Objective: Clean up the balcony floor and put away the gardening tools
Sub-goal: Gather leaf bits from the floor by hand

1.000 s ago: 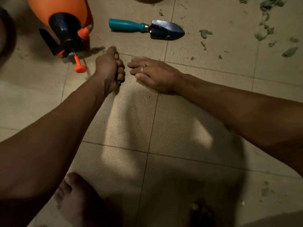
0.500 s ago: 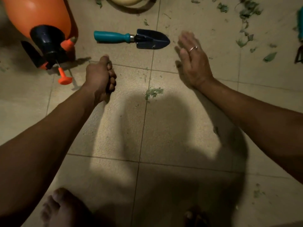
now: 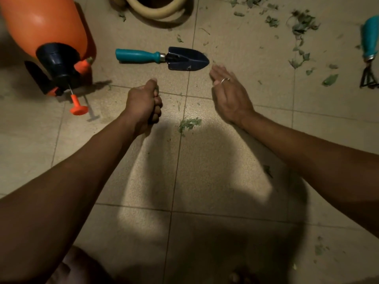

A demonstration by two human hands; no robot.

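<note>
A: Hands?
B: Your right hand (image 3: 231, 97) is flat, fingers straight and together, set edge-down just short of the trowel (image 3: 162, 57) tip. Your left hand (image 3: 143, 103) is balled into a fist. I can't see whether anything's inside.

A: Where's the mess?
B: A small leaf pile (image 3: 189, 123) sits on the floor (image 3: 205, 181) between your hands. Most scraps (image 3: 301, 27) lie scattered far right, near the rake (image 3: 369, 52). The sprayer (image 3: 47, 31) is on its side to the left.

A: Sweep technique?
B: My read: palm edge low on the tile, short strokes toward the pile, no flicking. Go around the trowel tip rather than through it. Gather the scraps before lifting the tools, so they don't get spread around.
</note>
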